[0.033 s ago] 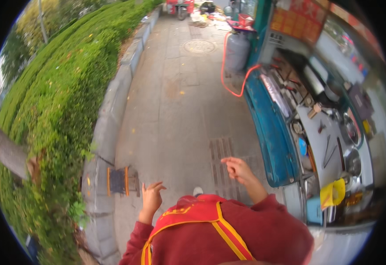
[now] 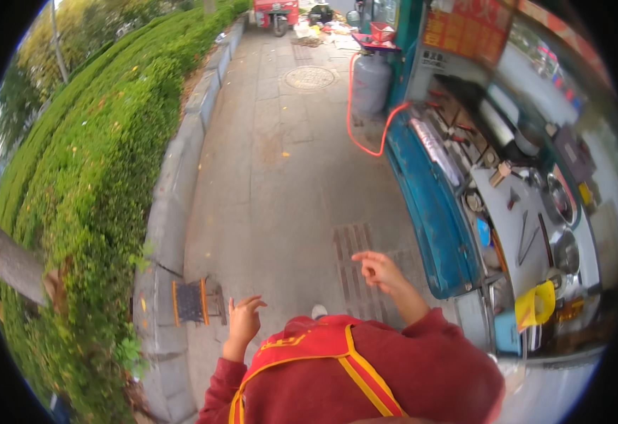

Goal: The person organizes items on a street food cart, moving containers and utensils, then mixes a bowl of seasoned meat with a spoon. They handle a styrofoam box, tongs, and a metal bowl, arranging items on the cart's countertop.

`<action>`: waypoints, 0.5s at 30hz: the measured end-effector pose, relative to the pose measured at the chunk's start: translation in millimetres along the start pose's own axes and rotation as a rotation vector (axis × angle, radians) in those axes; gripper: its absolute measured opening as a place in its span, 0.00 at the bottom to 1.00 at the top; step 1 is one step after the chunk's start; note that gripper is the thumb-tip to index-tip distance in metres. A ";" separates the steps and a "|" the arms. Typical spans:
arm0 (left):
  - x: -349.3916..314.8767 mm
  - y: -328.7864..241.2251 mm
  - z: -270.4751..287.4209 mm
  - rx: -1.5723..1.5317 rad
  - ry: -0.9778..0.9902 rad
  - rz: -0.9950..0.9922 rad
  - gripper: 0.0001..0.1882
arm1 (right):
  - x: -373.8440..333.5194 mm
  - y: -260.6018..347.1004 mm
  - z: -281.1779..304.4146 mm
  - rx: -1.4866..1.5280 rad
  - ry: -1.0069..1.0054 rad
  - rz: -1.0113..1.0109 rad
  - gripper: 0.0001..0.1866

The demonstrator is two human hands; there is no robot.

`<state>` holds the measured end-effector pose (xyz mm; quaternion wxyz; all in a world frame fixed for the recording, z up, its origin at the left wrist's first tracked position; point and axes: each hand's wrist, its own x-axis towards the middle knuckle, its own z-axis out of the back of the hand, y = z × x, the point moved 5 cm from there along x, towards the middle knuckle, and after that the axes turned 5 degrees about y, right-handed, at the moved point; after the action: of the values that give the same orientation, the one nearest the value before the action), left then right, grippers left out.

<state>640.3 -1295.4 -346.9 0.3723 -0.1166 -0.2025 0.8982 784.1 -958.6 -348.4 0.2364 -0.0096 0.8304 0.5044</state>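
While one stool [image 2: 191, 302] stands left, one left hand [image 2: 245, 318] hangs near it, empty, fingers loosely spread; one right hand [image 2: 381, 273], empty, index extended, hovers left of one blue panel [image 2: 432, 226], then one worktop [image 2: 499, 201] bearing one pair of tongs [image 2: 524, 230].

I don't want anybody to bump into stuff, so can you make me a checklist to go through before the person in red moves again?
1. Left hand free: ok, nothing seen in it.
2. Right hand free: ok, index finger stretched out, nothing seen in it.
3. Small stool apart from the left hand: ok, it stands beside the kerb.
4. Orange hose tucked away: not ok, it loops out beside the teal cart.
5. Valve on the gas cylinder shut: cannot tell, the valve can't be made out.
6. Tongs lying on the white counter: ok.
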 end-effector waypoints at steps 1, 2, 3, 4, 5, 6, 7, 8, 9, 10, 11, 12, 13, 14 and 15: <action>26.4 7.0 4.3 -0.003 0.077 0.006 0.14 | 18.3 13.6 3.5 -0.047 -0.043 0.009 0.13; 50.4 13.1 4.1 -0.007 0.146 0.015 0.14 | 35.9 24.3 7.5 -0.103 -0.074 0.016 0.14; 70.8 22.4 -0.1 0.053 0.244 0.051 0.13 | 55.7 36.0 6.1 -0.146 -0.085 0.118 0.15; 90.8 32.9 -4.7 0.115 0.330 0.081 0.14 | 77.3 48.8 3.2 -0.199 -0.084 0.225 0.16; 110.5 44.6 -9.2 0.185 0.388 0.090 0.15 | 96.0 60.6 6.5 -0.244 -0.129 0.262 0.17; 130.5 56.8 -15.9 0.144 0.476 0.091 0.16 | 112.1 77.2 7.6 -0.253 -0.055 0.344 0.17; 151.3 68.1 -22.7 0.114 0.537 0.069 0.18 | 127.4 91.4 12.8 -0.250 -0.029 0.358 0.17; 173.4 81.3 -29.9 0.085 0.601 0.050 0.20 | 142.9 104.1 18.2 -0.239 -0.016 0.345 0.17; 197.5 95.3 -36.2 0.111 0.664 0.018 0.23 | 156.0 118.5 25.7 -0.257 -0.043 0.382 0.17; 224.7 108.6 -40.7 0.115 0.688 0.007 0.23 | 168.5 130.8 34.4 -0.262 -0.085 0.395 0.18; 253.9 121.6 -42.6 0.129 0.720 0.003 0.23 | 182.3 142.9 41.5 -0.245 -0.105 0.429 0.18; 282.4 133.1 -43.2 0.179 0.762 -0.010 0.23 | 195.5 151.7 50.4 -0.258 -0.156 0.419 0.17; 314.5 141.9 -41.1 0.185 0.740 0.007 0.23 | 206.7 159.2 58.7 -0.253 -0.181 0.425 0.17; 351.2 146.0 -38.2 0.222 0.723 0.015 0.23 | 219.9 167.0 66.2 -0.236 -0.198 0.440 0.16; 389.8 145.4 -31.7 0.263 0.695 0.015 0.23 | 233.4 173.3 71.8 -0.227 -0.255 0.448 0.16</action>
<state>290.2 -1100.8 -463.5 0.4238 -0.3673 0.0541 0.8262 560.2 -761.1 -325.2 0.2188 0.2112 0.7137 0.6309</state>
